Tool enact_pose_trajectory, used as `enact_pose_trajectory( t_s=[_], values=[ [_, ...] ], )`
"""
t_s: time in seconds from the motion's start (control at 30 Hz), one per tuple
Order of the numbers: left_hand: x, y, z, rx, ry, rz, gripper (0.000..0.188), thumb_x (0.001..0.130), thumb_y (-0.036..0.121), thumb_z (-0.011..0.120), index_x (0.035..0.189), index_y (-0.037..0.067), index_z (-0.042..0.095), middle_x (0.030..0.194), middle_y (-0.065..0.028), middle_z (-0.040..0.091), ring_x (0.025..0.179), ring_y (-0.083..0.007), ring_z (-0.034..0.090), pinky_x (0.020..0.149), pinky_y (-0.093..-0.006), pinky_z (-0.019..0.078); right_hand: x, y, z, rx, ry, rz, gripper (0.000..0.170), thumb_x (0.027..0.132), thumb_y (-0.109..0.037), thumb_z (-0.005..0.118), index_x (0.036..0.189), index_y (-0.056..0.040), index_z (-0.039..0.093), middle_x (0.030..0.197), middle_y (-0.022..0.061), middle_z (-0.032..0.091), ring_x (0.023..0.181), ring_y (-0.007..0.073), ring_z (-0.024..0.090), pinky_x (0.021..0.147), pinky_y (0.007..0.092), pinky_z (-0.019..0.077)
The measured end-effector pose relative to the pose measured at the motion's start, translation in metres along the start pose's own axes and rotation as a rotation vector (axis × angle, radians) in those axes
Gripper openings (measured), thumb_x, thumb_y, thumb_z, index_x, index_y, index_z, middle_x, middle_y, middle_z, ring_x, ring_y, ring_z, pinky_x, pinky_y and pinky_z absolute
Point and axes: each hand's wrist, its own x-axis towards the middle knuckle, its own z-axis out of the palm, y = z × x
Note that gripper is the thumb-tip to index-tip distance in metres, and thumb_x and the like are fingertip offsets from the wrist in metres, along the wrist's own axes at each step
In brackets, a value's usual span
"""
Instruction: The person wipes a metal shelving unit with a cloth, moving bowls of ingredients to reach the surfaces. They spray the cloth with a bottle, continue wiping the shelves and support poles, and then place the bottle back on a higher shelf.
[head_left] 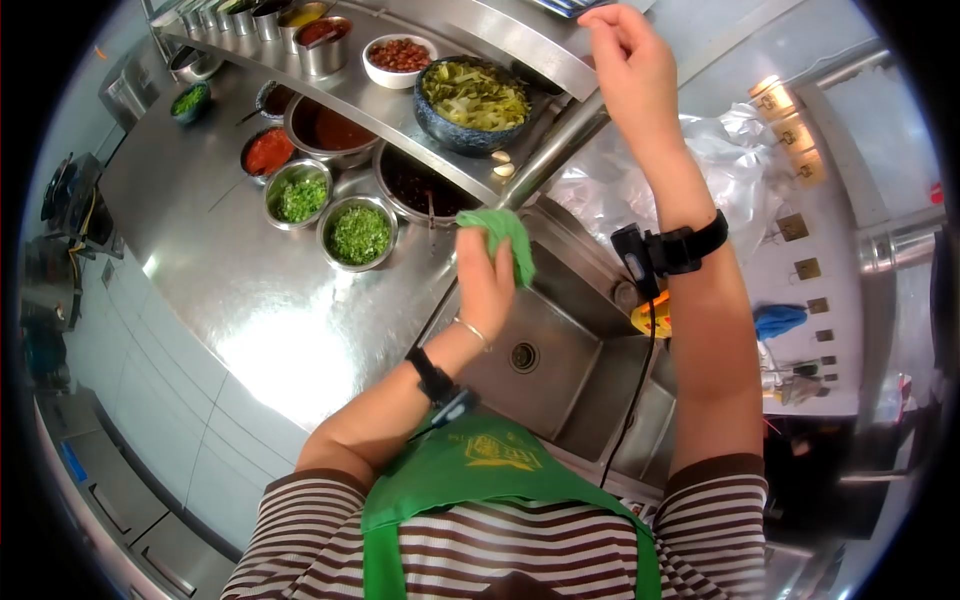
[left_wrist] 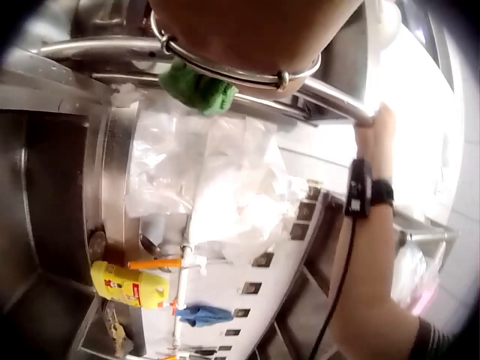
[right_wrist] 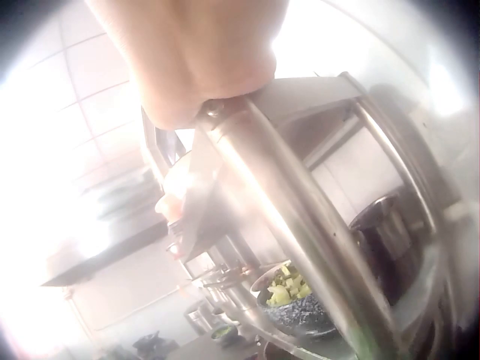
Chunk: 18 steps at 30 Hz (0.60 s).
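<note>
In the head view the left hand [head_left: 485, 283] grips a green cloth [head_left: 508, 238] beside the steel post, above the sink's near-left corner. The left wrist view shows part of the cloth [left_wrist: 196, 88] below the wrist bracelet. The right hand [head_left: 637, 85] is raised at the top shelf's corner, fingers bent, its fingertips by the edge of a blue-and-white item [head_left: 560, 5]. In the right wrist view that hand [right_wrist: 199, 64] is over the top of the post [right_wrist: 292, 202]; its fingertips are hidden, so whether it holds anything cannot be told.
A dark bowl of chopped greens [head_left: 472, 97] and a white bowl of peanuts [head_left: 398, 77] stand on the lower shelf. Steel bowls of chopped scallion [head_left: 360, 235] and sauces line the counter. Right of them are the sink [head_left: 535, 345], plastic sheeting [head_left: 725, 165] and a yellow bottle [left_wrist: 131, 286].
</note>
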Motion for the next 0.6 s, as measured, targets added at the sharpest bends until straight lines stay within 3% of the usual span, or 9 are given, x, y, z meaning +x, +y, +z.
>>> enact_pose_trajectory(
  t_s=[0.03, 0.23, 0.33, 0.4, 0.43, 0.5, 0.6],
  values=[
    [0.01, -0.003, 0.001, 0.035, 0.104, -0.064, 0.02, 0.09, 0.001, 0.059, 0.107, -0.003, 0.049, 0.101, -0.024, 0.05, 0.095, -0.043, 0.051, 0.086, -0.0443, 0.0434, 0.0, 0.0, 0.0, -0.022, 0.006, 0.001, 0.007, 0.097, -0.005, 0.056, 0.092, -0.0037, 0.061, 0.063, -0.0009, 0.051, 0.056, 0.0059, 0.046, 0.052, 0.0246, 0.0345],
    [0.029, -0.037, 0.025, 0.092, 0.015, 0.107, 0.023, 0.09, 0.0, 0.059, 0.106, -0.004, 0.043, 0.102, -0.0264, 0.045, 0.098, -0.0458, 0.048, 0.083, -0.0492, 0.0412, 0.001, 0.0, 0.001, -0.05, 0.029, -0.045, 0.007, 0.097, -0.006, 0.057, 0.091, -0.0029, 0.061, 0.062, -0.0019, 0.049, 0.055, 0.0058, 0.044, 0.051, 0.0249, 0.0332],
    [0.014, -0.059, 0.022, 0.139, -0.06, 0.022, 0.023, 0.09, -0.001, 0.059, 0.107, -0.004, 0.043, 0.103, -0.0271, 0.046, 0.098, -0.0471, 0.048, 0.084, -0.0504, 0.0411, 0.002, 0.001, -0.002, 0.024, -0.027, 0.022, 0.008, 0.097, -0.006, 0.057, 0.091, -0.003, 0.061, 0.061, -0.0017, 0.049, 0.055, 0.0061, 0.044, 0.051, 0.0253, 0.0331],
    [0.011, -0.065, 0.016, 0.103, -0.134, -0.151, 0.017, 0.092, 0.001, 0.055, 0.108, -0.004, 0.051, 0.106, -0.0273, 0.051, 0.1, -0.0467, 0.05, 0.087, -0.0494, 0.0423, 0.002, -0.001, -0.001, -0.002, -0.011, 0.003, 0.008, 0.097, -0.006, 0.057, 0.091, -0.0028, 0.061, 0.061, -0.0015, 0.049, 0.055, 0.0063, 0.044, 0.051, 0.0254, 0.0331],
    [0.012, -0.062, 0.015, 0.102, -0.134, -0.147, 0.017, 0.092, 0.001, 0.055, 0.108, -0.004, 0.051, 0.106, -0.0273, 0.051, 0.1, -0.0467, 0.05, 0.087, -0.0494, 0.0423, 0.001, -0.001, -0.001, -0.027, 0.004, -0.013, 0.008, 0.096, -0.006, 0.057, 0.091, -0.0027, 0.061, 0.061, -0.0013, 0.048, 0.055, 0.0065, 0.044, 0.051, 0.0255, 0.0331],
    [0.019, -0.049, 0.013, 0.144, -0.131, 0.038, 0.02, 0.093, 0.001, 0.056, 0.109, -0.004, 0.044, 0.103, -0.0264, 0.049, 0.095, -0.0479, 0.05, 0.084, -0.0502, 0.0432, 0.002, -0.001, -0.002, -0.038, 0.006, -0.029, 0.008, 0.096, -0.006, 0.057, 0.091, -0.0024, 0.062, 0.061, -0.0011, 0.048, 0.055, 0.0066, 0.044, 0.051, 0.0256, 0.0332],
    [0.037, -0.007, 0.019, 0.095, -0.069, 0.119, 0.019, 0.094, 0.002, 0.055, 0.11, -0.003, 0.045, 0.103, -0.0262, 0.048, 0.096, -0.0477, 0.05, 0.084, -0.0496, 0.0438, -0.001, -0.003, -0.001, -0.054, 0.013, -0.027, 0.008, 0.096, -0.006, 0.057, 0.091, -0.0021, 0.061, 0.06, -0.0007, 0.049, 0.055, 0.0067, 0.044, 0.051, 0.0257, 0.0331]
  ],
)
